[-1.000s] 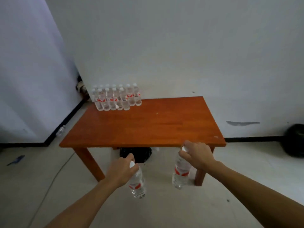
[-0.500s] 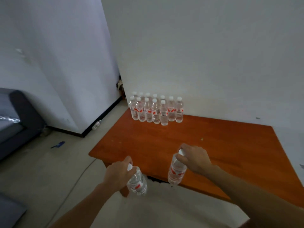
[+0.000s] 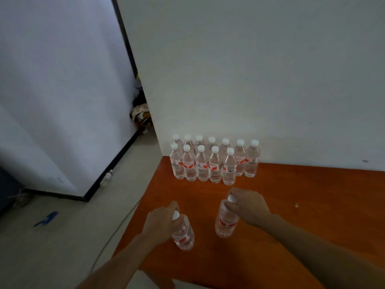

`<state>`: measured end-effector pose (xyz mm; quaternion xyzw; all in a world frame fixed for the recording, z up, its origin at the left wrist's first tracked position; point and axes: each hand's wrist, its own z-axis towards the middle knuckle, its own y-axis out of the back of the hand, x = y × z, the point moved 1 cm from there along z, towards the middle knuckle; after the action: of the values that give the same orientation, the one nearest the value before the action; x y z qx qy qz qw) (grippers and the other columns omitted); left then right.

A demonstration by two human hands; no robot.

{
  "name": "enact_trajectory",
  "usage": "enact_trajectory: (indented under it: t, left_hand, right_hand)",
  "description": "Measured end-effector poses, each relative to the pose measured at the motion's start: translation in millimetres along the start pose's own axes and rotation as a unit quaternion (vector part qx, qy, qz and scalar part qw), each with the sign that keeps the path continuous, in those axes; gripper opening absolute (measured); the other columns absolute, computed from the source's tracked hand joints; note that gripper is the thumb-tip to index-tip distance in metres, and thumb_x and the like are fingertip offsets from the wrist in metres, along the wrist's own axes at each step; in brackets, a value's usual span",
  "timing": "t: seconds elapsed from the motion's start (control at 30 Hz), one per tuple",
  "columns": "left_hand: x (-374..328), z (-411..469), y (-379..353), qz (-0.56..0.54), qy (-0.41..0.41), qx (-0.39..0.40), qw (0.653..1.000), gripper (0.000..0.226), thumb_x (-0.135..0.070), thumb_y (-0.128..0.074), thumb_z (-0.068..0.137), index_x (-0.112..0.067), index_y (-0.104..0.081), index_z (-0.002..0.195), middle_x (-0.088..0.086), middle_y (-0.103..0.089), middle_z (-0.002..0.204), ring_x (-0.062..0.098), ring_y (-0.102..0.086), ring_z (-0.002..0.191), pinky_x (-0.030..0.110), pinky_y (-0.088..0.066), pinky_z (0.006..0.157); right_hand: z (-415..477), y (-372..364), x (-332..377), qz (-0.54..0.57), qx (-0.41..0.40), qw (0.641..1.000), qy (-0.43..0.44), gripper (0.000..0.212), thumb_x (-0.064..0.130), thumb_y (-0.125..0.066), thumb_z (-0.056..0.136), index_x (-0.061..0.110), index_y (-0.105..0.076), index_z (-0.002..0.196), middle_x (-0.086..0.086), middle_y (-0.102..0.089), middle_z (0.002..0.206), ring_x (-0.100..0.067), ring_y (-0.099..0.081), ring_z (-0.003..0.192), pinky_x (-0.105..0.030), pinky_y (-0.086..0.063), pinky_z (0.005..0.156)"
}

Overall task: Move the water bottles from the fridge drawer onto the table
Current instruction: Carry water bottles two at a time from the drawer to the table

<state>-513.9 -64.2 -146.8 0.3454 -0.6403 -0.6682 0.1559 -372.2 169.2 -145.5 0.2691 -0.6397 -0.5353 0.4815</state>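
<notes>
Standing against a plain white wall, the orange-brown wooden table (image 3: 291, 195) fills the lower right, with pale floor (image 3: 62, 236) and a black baseboard (image 3: 112, 163) to its left. Twelve water bottles (image 3: 214, 161) with white caps and red labels stand upright in two rows, seven behind and five in front, at the table's far corner. Two more hang above the tabletop: the left hand (image 3: 160, 223) is clamped around one bottle's neck (image 3: 184, 234), the right hand (image 3: 249, 205) around the other's (image 3: 226, 223).

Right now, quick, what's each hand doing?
Left hand: closed around the top of a water bottle.
Right hand: closed around the top of another water bottle, above the table.
</notes>
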Motion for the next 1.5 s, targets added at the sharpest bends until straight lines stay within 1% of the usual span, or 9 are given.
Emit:
enact_trajectory:
  t: [0.23, 0.33, 0.43, 0.67, 0.77, 1.0, 1.17, 1.27, 1.5]
  left_hand:
    - [50.7, 114.5, 25.3, 0.01, -0.036, 0.008, 0.999, 0.024, -0.05, -0.042, 0.096, -0.028, -0.044, 0.106, -0.005, -0.064, 0.096, 0.016, -0.06, 0.082, 0.034, -0.052, 0.072]
    - [63.3, 160.5, 24.4, 0.018, -0.046, 0.012, 0.999, 0.026, -0.045, -0.044, 0.097, -0.027, -0.045, 0.116, -0.001, -0.064, 0.104, 0.017, -0.059, 0.085, 0.03, -0.049, 0.073]
    - [72.3, 201.4, 21.4, 0.026, -0.055, 0.019, 0.998, 0.033, -0.042, -0.047, 0.096, -0.026, -0.043, 0.125, 0.0, -0.063, 0.11, 0.018, -0.061, 0.092, 0.03, -0.048, 0.076]
    - [91.3, 276.3, 16.2, 0.01, -0.064, 0.029, 0.997, 0.028, -0.041, -0.048, 0.096, -0.024, -0.048, 0.118, -0.001, -0.064, 0.109, 0.017, -0.062, 0.09, 0.03, -0.049, 0.073]
    - [95.6, 288.8, 15.7, -0.035, -0.079, 0.023, 0.996, 0.03, -0.039, -0.051, 0.095, -0.023, -0.051, 0.121, -0.002, -0.063, 0.111, 0.015, -0.061, 0.093, 0.023, -0.039, 0.069]
    - [116.0, 286.2, 19.2, -0.093, -0.123, 0.041, 0.987, 0.024, -0.035, -0.061, 0.089, -0.027, -0.053, 0.11, -0.013, -0.049, 0.092, 0.01, -0.054, 0.086, 0.024, -0.036, 0.067]
    - [127.5, 273.5, 36.6, -0.067, -0.183, 0.035, 0.98, 0.038, -0.037, -0.054, 0.093, -0.029, -0.047, 0.129, -0.004, -0.056, 0.122, 0.018, -0.057, 0.107, 0.032, -0.05, 0.084]
    - [118.5, 264.7, 49.5, -0.045, -0.212, -0.014, 0.976, 0.037, -0.033, -0.051, 0.095, -0.024, -0.048, 0.13, 0.0, -0.052, 0.132, 0.017, -0.054, 0.115, 0.029, -0.05, 0.087]
    - [37.5, 210.5, 49.6, -0.055, -0.356, 0.056, 0.931, 0.023, -0.031, -0.05, 0.096, -0.022, -0.06, 0.115, -0.002, -0.068, 0.101, 0.01, -0.063, 0.08, 0.031, -0.057, 0.077]
  right_hand:
    - [103.4, -11.5, 29.1, 0.016, -0.018, 1.0, -0.016, 0.035, 0.052, -0.045, 0.095, 0.026, -0.054, 0.116, 0.009, -0.062, 0.103, -0.004, -0.055, 0.081, -0.019, -0.044, 0.066]
    - [151.2, -25.4, 33.7, 0.01, -0.002, 1.0, -0.008, 0.035, 0.051, -0.044, 0.095, 0.025, -0.055, 0.116, 0.006, -0.063, 0.105, -0.007, -0.057, 0.084, -0.019, -0.044, 0.065]
    - [193.1, -42.1, 34.8, 0.015, 0.005, 1.0, 0.0, 0.033, 0.052, -0.047, 0.092, 0.026, -0.054, 0.113, 0.005, -0.061, 0.106, -0.012, -0.057, 0.091, -0.028, -0.048, 0.077]
    - [262.6, -66.3, 35.3, 0.038, -0.006, 0.999, -0.024, 0.024, 0.048, -0.054, 0.088, 0.026, -0.059, 0.097, 0.007, -0.064, 0.092, -0.01, -0.058, 0.079, -0.028, -0.05, 0.068]
    - [274.6, -73.7, 42.1, 0.061, 0.0, 0.997, -0.037, 0.027, 0.051, -0.056, 0.087, 0.026, -0.058, 0.097, 0.006, -0.064, 0.09, -0.011, -0.061, 0.078, -0.032, -0.055, 0.07]
    - [260.7, -80.7, 58.4, 0.117, -0.025, 0.987, -0.105, 0.017, 0.04, -0.061, 0.088, 0.026, -0.056, 0.097, 0.012, -0.058, 0.088, -0.008, -0.057, 0.079, -0.023, -0.046, 0.07]
    - [228.1, -68.3, 85.0, 0.128, -0.043, 0.971, -0.196, 0.043, 0.033, -0.06, 0.091, 0.027, -0.046, 0.131, 0.004, -0.064, 0.109, -0.013, -0.063, 0.091, -0.031, -0.056, 0.079]
    - [197.4, -59.1, 100.2, 0.137, -0.051, 0.959, -0.243, 0.046, 0.03, -0.063, 0.089, 0.029, -0.046, 0.132, 0.006, -0.062, 0.121, -0.013, -0.064, 0.097, -0.035, -0.058, 0.082]
    - [75.8, -26.3, 92.4, 0.124, -0.027, 0.913, -0.388, 0.039, 0.037, -0.059, 0.093, 0.026, -0.051, 0.129, 0.013, -0.056, 0.092, -0.004, -0.055, 0.071, -0.015, -0.045, 0.056]
